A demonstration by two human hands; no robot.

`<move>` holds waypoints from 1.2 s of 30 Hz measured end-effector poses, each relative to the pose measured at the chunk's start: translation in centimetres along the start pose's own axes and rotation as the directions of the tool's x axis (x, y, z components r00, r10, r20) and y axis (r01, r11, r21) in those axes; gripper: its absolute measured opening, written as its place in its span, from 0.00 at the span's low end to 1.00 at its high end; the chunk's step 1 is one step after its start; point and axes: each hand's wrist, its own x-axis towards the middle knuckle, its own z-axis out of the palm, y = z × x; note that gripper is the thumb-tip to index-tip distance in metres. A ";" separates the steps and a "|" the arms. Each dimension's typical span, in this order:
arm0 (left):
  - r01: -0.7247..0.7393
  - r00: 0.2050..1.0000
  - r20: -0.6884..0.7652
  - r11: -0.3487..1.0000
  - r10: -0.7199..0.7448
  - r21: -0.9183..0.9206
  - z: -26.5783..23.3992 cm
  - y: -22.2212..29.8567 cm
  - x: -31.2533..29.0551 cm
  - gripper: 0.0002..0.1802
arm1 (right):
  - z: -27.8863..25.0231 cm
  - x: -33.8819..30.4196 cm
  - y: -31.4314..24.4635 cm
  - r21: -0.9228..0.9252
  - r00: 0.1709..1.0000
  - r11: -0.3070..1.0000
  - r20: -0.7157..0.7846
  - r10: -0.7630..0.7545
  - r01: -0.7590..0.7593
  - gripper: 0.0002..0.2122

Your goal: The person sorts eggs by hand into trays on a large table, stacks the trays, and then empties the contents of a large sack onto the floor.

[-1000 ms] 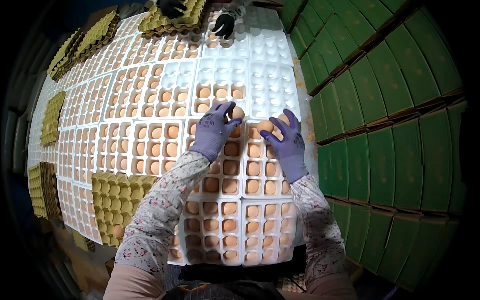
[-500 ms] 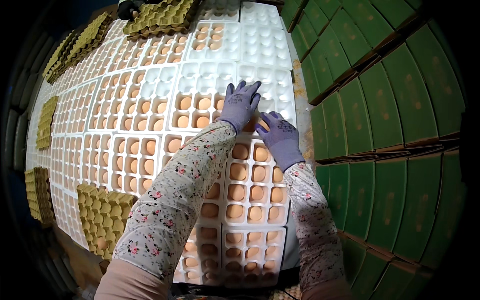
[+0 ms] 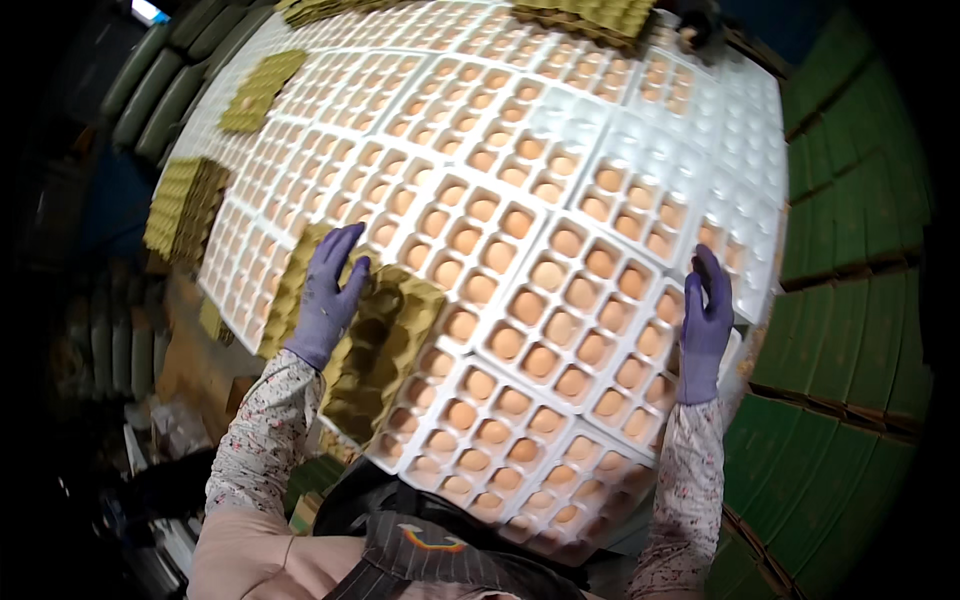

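Note:
My left hand [image 3: 328, 298], in a purple glove, is over a yellow-green pulp egg tray [image 3: 395, 345] at the left. Its fingers are stretched and the thumb stands apart; whether it presses on the tray I cannot tell. At the right, my right hand [image 3: 708, 320], gloved alike, hovers by the white egg trays [image 3: 590, 215]. Its fingers are slightly bent, with a gap to the thumb and no egg visible in it. Brown eggs [image 3: 547, 275] fill most cups of the nearer white trays. Rows of bare cups [image 3: 745, 200] show at the far right.
More pulp trays lie on the left side, including a stack [image 3: 185, 208] and a flat one [image 3: 262, 90]. Another pulp stack [image 3: 590, 20] stands at the far edge, with a person's dark-gloved hand [image 3: 692, 38] nearby. Green boxes [image 3: 830, 360] wall the right side.
The view has turned left. My hands have parted from the far white trays: the left has moved to the pulp tray, the right has drawn back at the right side.

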 end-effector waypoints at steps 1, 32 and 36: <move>0.120 0.991 -0.058 0.991 -0.123 -0.061 -2.2 -4.4 -1.7 0.24 | 2.5 -2.8 -2.4 -0.062 0.992 0.997 0.118 -0.034 0.041 0.15; 0.165 0.662 -0.392 0.634 -0.639 -0.755 -39.6 -51.8 -3.1 0.26 | 38.9 -18.2 -28.9 0.321 0.851 0.861 0.482 0.210 -0.394 0.21; 0.461 0.775 -0.526 0.882 -0.350 0.092 -49.8 -58.1 1.8 0.31 | 43.0 -16.0 -27.4 0.272 0.752 0.837 0.618 0.227 -0.476 0.22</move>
